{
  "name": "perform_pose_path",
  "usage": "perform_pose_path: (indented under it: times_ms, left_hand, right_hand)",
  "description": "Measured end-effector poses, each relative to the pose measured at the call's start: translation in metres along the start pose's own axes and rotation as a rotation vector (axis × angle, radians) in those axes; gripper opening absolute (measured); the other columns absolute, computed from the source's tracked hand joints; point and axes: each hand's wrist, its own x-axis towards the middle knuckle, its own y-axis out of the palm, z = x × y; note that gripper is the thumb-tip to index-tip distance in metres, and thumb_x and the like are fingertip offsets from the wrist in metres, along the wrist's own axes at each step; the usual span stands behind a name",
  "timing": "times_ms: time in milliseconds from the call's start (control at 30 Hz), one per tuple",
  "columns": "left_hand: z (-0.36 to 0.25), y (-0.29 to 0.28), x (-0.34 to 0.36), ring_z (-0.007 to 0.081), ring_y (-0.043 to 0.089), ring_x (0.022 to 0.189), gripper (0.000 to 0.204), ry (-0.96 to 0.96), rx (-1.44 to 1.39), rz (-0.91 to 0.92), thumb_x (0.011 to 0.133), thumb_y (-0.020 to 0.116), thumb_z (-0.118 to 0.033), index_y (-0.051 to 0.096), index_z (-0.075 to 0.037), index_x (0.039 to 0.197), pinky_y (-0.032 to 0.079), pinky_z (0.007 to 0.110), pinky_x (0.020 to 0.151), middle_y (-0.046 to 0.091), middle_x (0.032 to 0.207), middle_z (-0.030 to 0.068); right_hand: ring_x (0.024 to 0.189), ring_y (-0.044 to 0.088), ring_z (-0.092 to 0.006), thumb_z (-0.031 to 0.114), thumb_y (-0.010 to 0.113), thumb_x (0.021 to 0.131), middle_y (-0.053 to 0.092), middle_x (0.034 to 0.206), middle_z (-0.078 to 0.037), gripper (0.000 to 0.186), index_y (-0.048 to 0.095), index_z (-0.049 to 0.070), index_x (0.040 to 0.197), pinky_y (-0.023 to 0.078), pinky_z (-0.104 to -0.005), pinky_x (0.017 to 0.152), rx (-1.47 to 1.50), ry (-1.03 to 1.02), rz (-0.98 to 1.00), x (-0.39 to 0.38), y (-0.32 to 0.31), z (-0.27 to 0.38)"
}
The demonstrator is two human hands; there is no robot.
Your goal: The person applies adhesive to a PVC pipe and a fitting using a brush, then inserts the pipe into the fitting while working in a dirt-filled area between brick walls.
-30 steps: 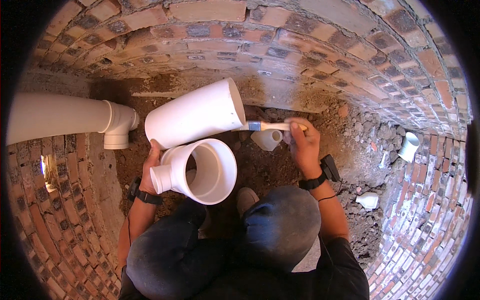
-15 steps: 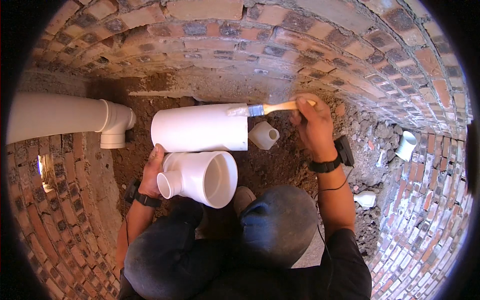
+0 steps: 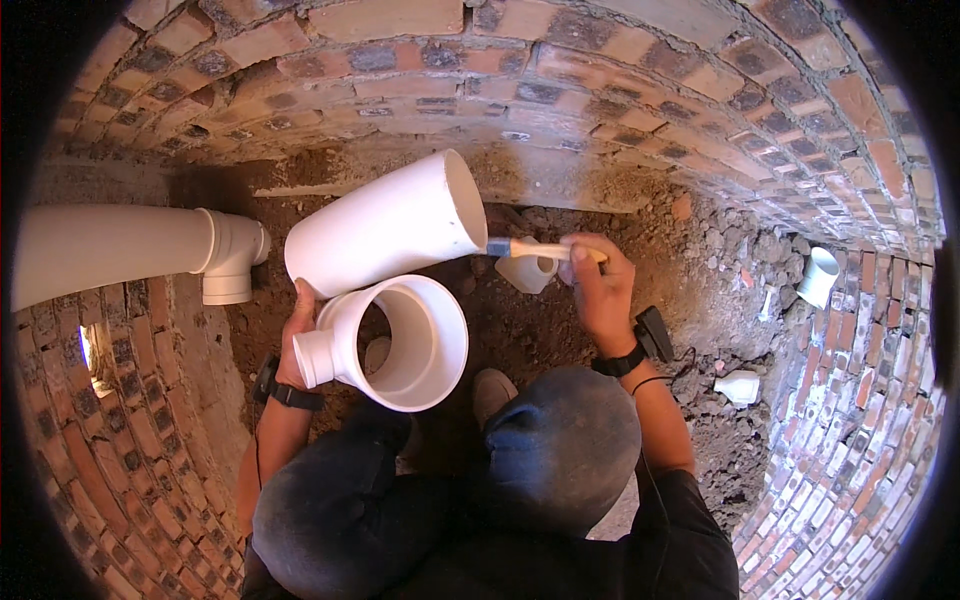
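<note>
My left hand [image 3: 297,338] grips a white plastic pipe [image 3: 385,225] and a white pipe tee [image 3: 437,345] side by side; its thumb shows at the pipe's lower edge, and the other fingers are hidden. Tilted, the pipe has its open right end raised. The tee lies against it, its wide mouth facing up and its small branch pointing left. In my right hand [image 3: 602,295], a paintbrush [image 3: 535,250] is held by its wooden handle, bristles at the pipe's right rim. Below the brush stands a white plastic container [image 3: 522,273], partly covered by the handle.
A thick white pipe with an elbow [image 3: 228,256] comes in from the left. Brick walls [image 3: 620,80] curve around the dirt floor [image 3: 540,350]. Toward the right lie a short pipe piece [image 3: 818,277] and a white bottle [image 3: 738,387] among rubble. My knees [image 3: 560,450] are close below.
The pipe's right end has swung up and away, and the tee has turned its mouth upward. My right hand has moved down and left, taking the brush off the pipe's outside to its rim.
</note>
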Motion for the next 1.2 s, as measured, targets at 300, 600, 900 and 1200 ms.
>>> perform_pose_path:
  times_ms: [300,600,900,1200]
  left_hand:
    - [0.014,0.023,-0.009,0.0300,0.064,0.110,0.064,0.079,0.257,-0.185,0.101,0.047,-0.051,0.038,-0.004,0.143,0.056,0.045,0.094,0.058,0.130,0.0185]
    - [-0.002,-0.001,-0.009,0.0300,0.063,0.112,0.057,0.176,0.247,-0.378,0.103,0.048,-0.045,0.039,-0.003,0.142,0.055,0.045,0.095,0.058,0.130,0.0181]
    - [-0.002,0.014,-0.003,0.0238,0.065,0.104,0.046,0.244,0.360,-0.329,0.104,0.048,-0.039,0.050,-0.003,0.133,0.056,0.039,0.089,0.063,0.121,0.0133]
    - [-0.024,0.032,-0.003,0.0070,0.058,0.086,0.034,0.175,0.953,-0.202,0.105,0.052,-0.032,0.062,-0.003,0.119,0.050,0.026,0.076,0.065,0.098,-0.0002]
  right_hand:
    - [0.064,0.050,-0.0136,0.017,0.058,0.100,0.057,0.074,-0.004,0.021,0.062,-0.001,0.109,0.042,-0.0285,0.060,0.879,0.392,-0.035,0.059,-0.002,-0.018]
    - [0.076,0.068,-0.0280,0.009,0.063,0.091,0.070,0.086,-0.016,0.012,0.067,-0.002,0.093,0.052,-0.0364,0.067,-0.515,-0.142,0.069,0.012,-0.051,0.021]
    - [0.075,0.067,-0.0370,0.015,0.069,0.087,0.067,0.085,-0.022,0.020,0.070,-0.002,0.099,0.052,-0.0408,0.068,-0.589,-0.132,0.267,0.013,-0.021,-0.040]
    - [0.108,0.061,-0.0384,0.025,0.073,0.083,0.066,0.112,-0.018,0.053,0.060,0.006,0.130,0.044,-0.0493,0.100,-0.765,-0.538,0.578,0.076,0.025,0.068]
